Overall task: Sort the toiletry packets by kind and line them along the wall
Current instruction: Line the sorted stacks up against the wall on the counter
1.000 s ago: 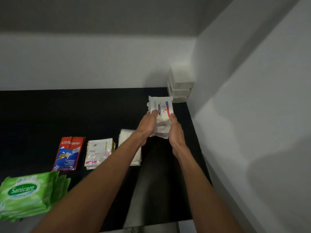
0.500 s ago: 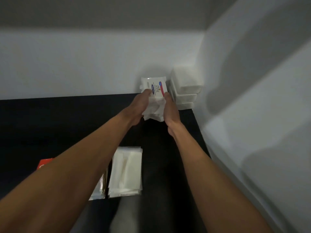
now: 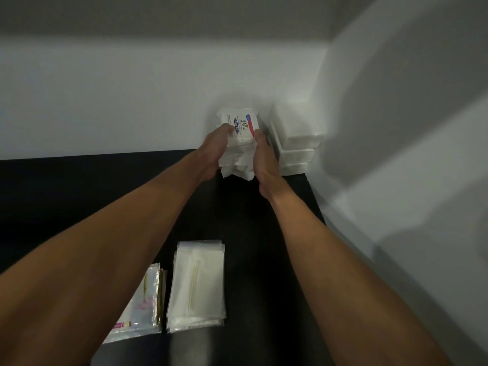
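Note:
A bundle of white Dove soap packets [image 3: 239, 140] stands at the far wall, gripped from both sides. My left hand [image 3: 215, 150] holds its left edge and my right hand [image 3: 265, 159] holds its right edge. The bundle's lower end is down at the black counter [image 3: 79, 196]. Just right of it, a stack of white boxes [image 3: 297, 140] fills the corner. Nearer to me lie a pile of clear cotton-swab packets [image 3: 196, 285] and a pile of Dove sachets [image 3: 144, 307], partly hidden under my left forearm.
White walls close the counter at the back and on the right. The counter's right edge runs along the side wall. Bare black surface stretches to the left along the back wall.
Both hands carried the soap bundle away from me to the back wall beside the white boxes. The view shifted forward, so the toothpaste and green wipes dropped out of sight.

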Demonstrator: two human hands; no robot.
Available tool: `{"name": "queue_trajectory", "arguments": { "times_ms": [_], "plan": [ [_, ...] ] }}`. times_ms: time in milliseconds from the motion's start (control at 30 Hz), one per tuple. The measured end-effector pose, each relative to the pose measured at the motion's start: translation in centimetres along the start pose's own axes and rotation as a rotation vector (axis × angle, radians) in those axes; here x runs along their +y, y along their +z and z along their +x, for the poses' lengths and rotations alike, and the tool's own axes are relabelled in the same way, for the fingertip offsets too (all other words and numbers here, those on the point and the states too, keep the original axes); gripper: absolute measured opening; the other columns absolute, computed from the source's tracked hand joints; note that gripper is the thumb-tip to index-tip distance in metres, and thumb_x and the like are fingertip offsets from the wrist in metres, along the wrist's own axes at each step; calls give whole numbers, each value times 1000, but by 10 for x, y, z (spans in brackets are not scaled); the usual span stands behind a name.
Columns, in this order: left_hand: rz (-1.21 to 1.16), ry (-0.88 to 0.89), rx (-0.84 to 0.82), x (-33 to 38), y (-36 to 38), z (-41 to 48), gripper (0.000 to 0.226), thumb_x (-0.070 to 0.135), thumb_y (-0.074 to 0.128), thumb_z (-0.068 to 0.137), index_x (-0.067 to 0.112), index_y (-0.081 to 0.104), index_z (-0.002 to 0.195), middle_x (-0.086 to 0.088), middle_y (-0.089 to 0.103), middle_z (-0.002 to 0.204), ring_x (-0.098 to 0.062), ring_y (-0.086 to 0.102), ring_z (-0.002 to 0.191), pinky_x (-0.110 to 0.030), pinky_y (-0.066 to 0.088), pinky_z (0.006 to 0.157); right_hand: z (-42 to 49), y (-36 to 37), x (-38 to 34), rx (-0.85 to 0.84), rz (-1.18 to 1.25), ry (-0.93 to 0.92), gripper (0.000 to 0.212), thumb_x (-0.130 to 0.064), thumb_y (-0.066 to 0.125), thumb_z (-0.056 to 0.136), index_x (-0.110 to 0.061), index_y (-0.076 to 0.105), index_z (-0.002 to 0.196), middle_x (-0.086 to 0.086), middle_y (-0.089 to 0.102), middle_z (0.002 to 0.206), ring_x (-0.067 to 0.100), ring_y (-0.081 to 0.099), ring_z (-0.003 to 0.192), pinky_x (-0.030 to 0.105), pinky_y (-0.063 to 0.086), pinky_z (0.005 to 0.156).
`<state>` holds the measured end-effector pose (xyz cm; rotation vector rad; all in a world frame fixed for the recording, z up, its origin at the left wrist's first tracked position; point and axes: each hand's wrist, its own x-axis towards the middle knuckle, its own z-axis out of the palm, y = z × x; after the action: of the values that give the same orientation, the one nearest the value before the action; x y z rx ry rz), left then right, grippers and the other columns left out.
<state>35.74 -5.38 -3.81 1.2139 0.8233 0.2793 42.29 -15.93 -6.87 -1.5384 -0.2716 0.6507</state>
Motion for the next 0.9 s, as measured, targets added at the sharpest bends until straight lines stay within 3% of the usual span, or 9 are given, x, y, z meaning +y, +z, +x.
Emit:
{"name": "queue_trajectory", "arguments": {
  "times_ms": [67, 167, 267, 367, 433, 567, 667, 800, 900],
  "plan": [
    [10, -8, -35, 3, -2, -5, 31, 36, 49, 106, 21, 73, 121, -5, 82, 107, -30, 75, 110, -47, 58, 103, -2, -2, 1, -14, 46, -24, 44, -56, 40, 110, -34, 73, 130, -5, 78, 122, 13, 74, 113, 41, 55, 109],
    [25, -13, -69, 3, -7, -12, 31, 46, 40, 111, 30, 65, 104, 5, 79, 86, -16, 75, 86, -32, 59, 81, -10, -6, 8, -25, 74, -108, 54, -58, 36, 112, -29, 61, 149, -4, 72, 138, 11, 68, 126, 37, 53, 111],
    [8, 7, -83, -4, -13, -17, 31, 53, 33, 111, 36, 53, 94, 2, 68, 104, -19, 68, 98, -38, 51, 99, -19, -11, 21, -20, 105, -124, 55, -58, 34, 112, -28, 59, 151, -4, 71, 139, 9, 67, 127, 33, 55, 108],
    [-23, 16, -153, -15, -16, -9, 40, 49, 30, 112, 33, 65, 122, -3, 78, 116, -20, 76, 101, -32, 58, 87, -26, -13, 26, -4, 147, -136, 49, -46, 32, 116, -21, 61, 147, -3, 74, 130, 3, 72, 114, 17, 57, 87],
    [-32, 47, -187, -20, -14, -4, 49, 45, 28, 112, 26, 59, 146, -2, 77, 125, -18, 77, 108, -31, 60, 82, -27, -10, 26, -4, 165, -137, 49, -45, 31, 116, -21, 59, 149, -6, 74, 128, 1, 73, 110, 14, 56, 83],
    [-43, 45, -175, -24, -8, 5, 52, 43, 28, 112, 23, 54, 152, -6, 73, 133, -25, 72, 120, -40, 59, 96, -20, -8, 28, -4, 196, -132, 50, -47, 28, 116, -23, 56, 149, -2, 72, 134, 2, 72, 113, 16, 57, 87],
    [-51, 40, -184, -25, -3, 10, 53, 43, 28, 111, 22, 54, 152, -7, 73, 133, -27, 71, 122, -47, 55, 107, -17, -7, 30, 1, 211, -134, 56, -53, 26, 115, -23, 55, 153, 2, 70, 140, 11, 69, 124, 25, 58, 99],
    [-52, 60, -185, -21, -2, 14, 52, 40, 27, 112, 21, 53, 153, -7, 73, 133, -25, 74, 116, -38, 62, 89, -15, -3, 28, 13, 188, -114, 53, -54, 26, 114, -27, 60, 144, -3, 72, 133, 11, 69, 123, 26, 57, 104],
    [-35, 56, -204, -19, -6, 13, 55, 48, 25, 113, 24, 54, 153, -4, 73, 135, -19, 75, 112, -31, 61, 80, -16, -8, 30, 10, 174, -98, 57, -60, 26, 113, -29, 60, 147, -1, 70, 139, 13, 67, 128, 29, 55, 107]
  ]
}}
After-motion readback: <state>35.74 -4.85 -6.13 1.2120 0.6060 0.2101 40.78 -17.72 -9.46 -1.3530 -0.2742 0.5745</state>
